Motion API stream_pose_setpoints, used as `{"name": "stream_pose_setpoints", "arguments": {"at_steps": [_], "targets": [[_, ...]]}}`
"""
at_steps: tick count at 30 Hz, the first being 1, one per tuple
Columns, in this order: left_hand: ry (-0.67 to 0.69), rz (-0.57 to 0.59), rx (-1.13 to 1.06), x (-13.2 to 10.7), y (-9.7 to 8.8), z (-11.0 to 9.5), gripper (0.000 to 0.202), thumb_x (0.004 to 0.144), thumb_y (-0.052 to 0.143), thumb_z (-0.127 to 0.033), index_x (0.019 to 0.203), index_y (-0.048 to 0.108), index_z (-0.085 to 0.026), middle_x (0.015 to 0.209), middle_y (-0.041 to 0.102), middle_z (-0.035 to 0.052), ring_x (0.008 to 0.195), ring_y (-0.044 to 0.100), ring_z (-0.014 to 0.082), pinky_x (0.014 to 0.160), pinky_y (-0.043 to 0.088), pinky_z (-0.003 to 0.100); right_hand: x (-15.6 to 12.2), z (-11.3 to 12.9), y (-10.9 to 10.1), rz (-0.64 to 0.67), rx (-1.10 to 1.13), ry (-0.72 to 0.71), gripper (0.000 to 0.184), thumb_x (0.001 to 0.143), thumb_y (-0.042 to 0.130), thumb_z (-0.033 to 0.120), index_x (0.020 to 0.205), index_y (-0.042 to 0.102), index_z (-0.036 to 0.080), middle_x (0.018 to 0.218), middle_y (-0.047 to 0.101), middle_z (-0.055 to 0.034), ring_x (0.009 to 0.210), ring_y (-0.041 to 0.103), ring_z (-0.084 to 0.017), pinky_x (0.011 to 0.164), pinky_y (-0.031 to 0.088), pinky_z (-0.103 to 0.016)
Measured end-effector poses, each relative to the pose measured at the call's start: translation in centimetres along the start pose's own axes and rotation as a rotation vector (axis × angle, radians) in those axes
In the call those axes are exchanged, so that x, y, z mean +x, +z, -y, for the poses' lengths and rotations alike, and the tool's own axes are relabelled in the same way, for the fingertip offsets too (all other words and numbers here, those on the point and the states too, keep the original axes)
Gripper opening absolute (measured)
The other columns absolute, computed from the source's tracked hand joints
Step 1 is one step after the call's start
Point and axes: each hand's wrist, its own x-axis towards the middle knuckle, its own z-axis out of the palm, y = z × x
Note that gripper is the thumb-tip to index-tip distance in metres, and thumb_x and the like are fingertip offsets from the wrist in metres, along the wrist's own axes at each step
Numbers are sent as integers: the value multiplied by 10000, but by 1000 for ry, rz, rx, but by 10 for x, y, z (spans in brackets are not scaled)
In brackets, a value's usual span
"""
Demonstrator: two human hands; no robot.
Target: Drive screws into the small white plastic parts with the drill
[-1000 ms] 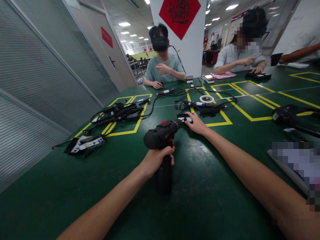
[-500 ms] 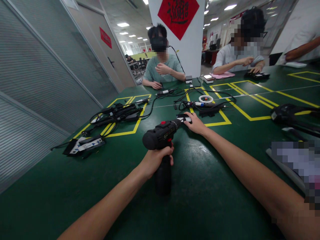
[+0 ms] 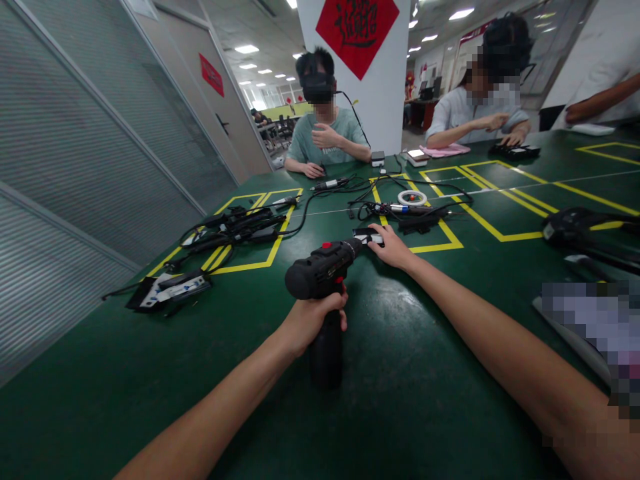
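Observation:
My left hand [image 3: 316, 319] is wrapped round the grip of a black cordless drill [image 3: 323, 270] with a red button on top and a red trigger. The drill stands upright on the green table [image 3: 425, 400], its chuck pointing away from me and slightly right. Just past the chuck lies a small black-and-white piece [image 3: 369, 237], too small to name exactly. My right hand [image 3: 390, 248] grips the right side of that piece, thumb near and fingers over the far side. The drill's tip meets or overlaps the piece; contact cannot be made out.
Tangled black cables and tools [image 3: 240, 227] lie at left, with a flat black-and-white packet [image 3: 170, 290] nearer me. Behind my right hand are a pen-like tool [image 3: 400, 209] and a white ring [image 3: 412, 198]. A black device [image 3: 575, 227] sits at right. Two people sit opposite.

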Motion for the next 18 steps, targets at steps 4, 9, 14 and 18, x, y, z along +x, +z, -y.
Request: {"name": "stream_pose_setpoints", "arguments": {"at_steps": [4,9,14,18], "targets": [[-10,-1,-6,-1,1,-1,172,709,629,-233,855,580,-157,716,580,-9,512,579,129,560,423,266,0,0,0,1,3,3,534,878,573,339,1392,472,233,1245,465,-121,1132,560,-265,1049,439,-442],[-6,-4,3,-1,1,-1,164,723,624,-231,861,585,-154,750,582,-7,512,583,123,567,426,268,1,0,-1,4,6,2,530,878,570,329,1391,470,237,1244,469,-118,1135,560,-260,1056,432,-439],[4,21,8,0,-1,1,174,745,610,-221,905,591,-156,802,584,-6,527,594,123,581,437,277,0,2,-1,-1,5,-5,522,878,572,323,1382,480,223,1234,476,-118,1132,557,-257,1066,421,-426],[-5,24,-9,0,-1,1,169,741,608,-215,897,587,-154,808,579,-6,527,593,123,576,435,278,0,2,-1,1,5,1,528,880,569,329,1388,474,222,1238,473,-121,1127,558,-261,1052,433,-434]]}}
